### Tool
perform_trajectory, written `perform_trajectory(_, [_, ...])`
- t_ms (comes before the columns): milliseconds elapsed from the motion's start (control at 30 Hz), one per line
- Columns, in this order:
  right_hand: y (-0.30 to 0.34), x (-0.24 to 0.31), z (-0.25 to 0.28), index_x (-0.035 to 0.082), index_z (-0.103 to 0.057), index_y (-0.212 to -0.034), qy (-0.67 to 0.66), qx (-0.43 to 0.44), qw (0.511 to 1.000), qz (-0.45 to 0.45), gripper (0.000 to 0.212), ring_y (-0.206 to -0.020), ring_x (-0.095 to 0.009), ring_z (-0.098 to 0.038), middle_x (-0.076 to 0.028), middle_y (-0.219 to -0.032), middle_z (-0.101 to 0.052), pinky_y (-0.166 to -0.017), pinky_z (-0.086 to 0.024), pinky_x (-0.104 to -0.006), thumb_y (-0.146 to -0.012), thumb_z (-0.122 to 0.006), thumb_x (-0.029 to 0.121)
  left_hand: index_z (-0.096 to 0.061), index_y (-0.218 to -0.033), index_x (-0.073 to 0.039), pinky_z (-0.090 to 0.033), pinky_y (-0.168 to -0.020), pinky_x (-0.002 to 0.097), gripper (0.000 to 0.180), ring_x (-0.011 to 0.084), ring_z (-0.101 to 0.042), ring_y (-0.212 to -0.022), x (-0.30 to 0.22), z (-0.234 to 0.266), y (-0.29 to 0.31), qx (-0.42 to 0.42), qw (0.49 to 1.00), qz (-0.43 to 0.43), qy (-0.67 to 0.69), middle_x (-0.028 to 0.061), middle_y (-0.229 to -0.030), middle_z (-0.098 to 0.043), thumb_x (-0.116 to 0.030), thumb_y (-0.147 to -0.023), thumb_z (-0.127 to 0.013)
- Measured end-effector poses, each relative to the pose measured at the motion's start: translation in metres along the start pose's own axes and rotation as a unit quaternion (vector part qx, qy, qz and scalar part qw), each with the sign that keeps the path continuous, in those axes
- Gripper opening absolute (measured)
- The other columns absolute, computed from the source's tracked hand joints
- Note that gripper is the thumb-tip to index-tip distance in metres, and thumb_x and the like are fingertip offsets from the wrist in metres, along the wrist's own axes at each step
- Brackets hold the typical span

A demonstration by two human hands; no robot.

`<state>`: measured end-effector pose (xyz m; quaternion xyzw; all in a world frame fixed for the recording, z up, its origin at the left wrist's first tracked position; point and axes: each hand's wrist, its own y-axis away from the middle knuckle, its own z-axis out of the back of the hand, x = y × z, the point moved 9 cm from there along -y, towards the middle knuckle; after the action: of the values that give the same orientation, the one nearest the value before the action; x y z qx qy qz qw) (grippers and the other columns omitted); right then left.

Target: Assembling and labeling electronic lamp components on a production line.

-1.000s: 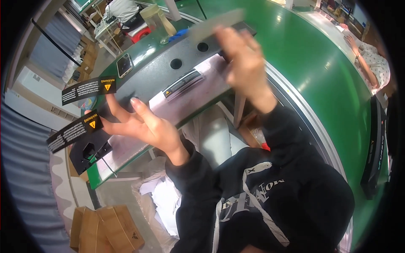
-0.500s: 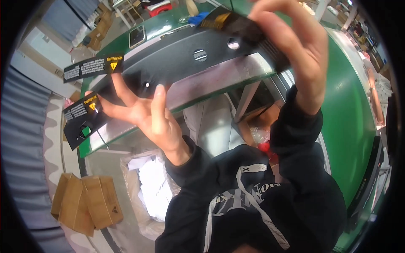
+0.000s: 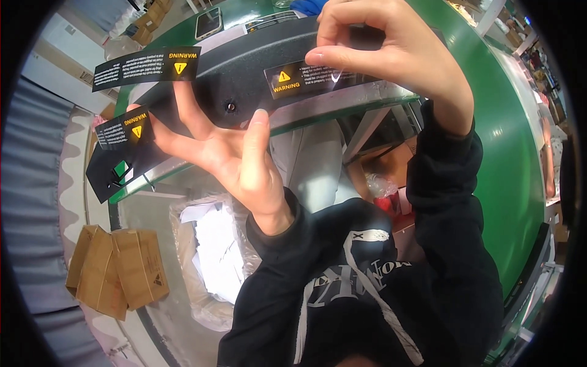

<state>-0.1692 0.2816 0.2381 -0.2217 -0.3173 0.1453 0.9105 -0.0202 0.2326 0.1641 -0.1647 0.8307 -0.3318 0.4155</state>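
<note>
A long black curved panel with round holes lies across the near part of the green table. Above it, my right hand pinches a black warning label between thumb and fingers, the label's left end extending over the panel. My left hand is open, palm up and fingers spread. Two more black warning labels cling to its fingertips: the upper label at one finger and the lower label at another. Behind the lower one shows the panel's left end, with a cutout and a thin wire.
A phone and a strip of labels lie beyond the panel on the green table. Below left are an opened carton and a plastic-lined bin of white paper. Another person's arm shows at far right.
My right hand has moved left and turned its label face up, low over the panel and across its round holes. My left hand has shifted slightly right, labels still on its fingertips.
</note>
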Motion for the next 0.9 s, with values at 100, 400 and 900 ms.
perform_trajectory(100, [-0.0008,0.0026,-0.0018,0.002,-0.063,-0.074,-0.001,0.003,1.0,0.009,0.021,-0.064,-0.013,-0.052,-0.004,-0.063,-0.056,-0.06,-0.042,-0.0255,-0.079,-0.071,0.02,-0.01,-0.142,-0.021,-0.055,-0.08,0.0345,0.089,0.0312,-0.045,-0.119,-0.0002,0.0018,0.0012,-0.003,1.0,0.0,-0.006,0.0173,-0.141,-0.027,0.012,-0.069,-0.049])
perform_trajectory(400, [0.0,-0.002,-0.0049,0.002,-0.064,-0.074,-0.016,0.013,0.999,-0.028,0.02,-0.065,-0.013,-0.052,-0.004,-0.064,-0.056,-0.06,-0.042,-0.0257,-0.078,-0.072,0.02,-0.013,-0.14,-0.018,-0.056,-0.081,0.036,0.086,0.0294,-0.044,-0.12,-0.0024,0.0027,0.0022,-0.017,0.997,-0.022,-0.077,0.0192,-0.138,-0.03,0.014,-0.073,-0.056])
perform_trajectory(900, [0.0021,0.0008,-0.0041,0.003,-0.065,-0.076,0.001,0.018,1.0,-0.017,0.019,-0.066,-0.014,-0.052,-0.004,-0.065,-0.057,-0.06,-0.042,-0.0263,-0.077,-0.073,0.02,-0.016,-0.138,-0.015,-0.044,-0.097,0.0377,0.088,0.0262,-0.04,-0.123,-0.0049,-0.0039,0.0049,-0.03,0.997,-0.03,-0.071,0.0176,-0.136,-0.033,0.018,-0.07,-0.062])
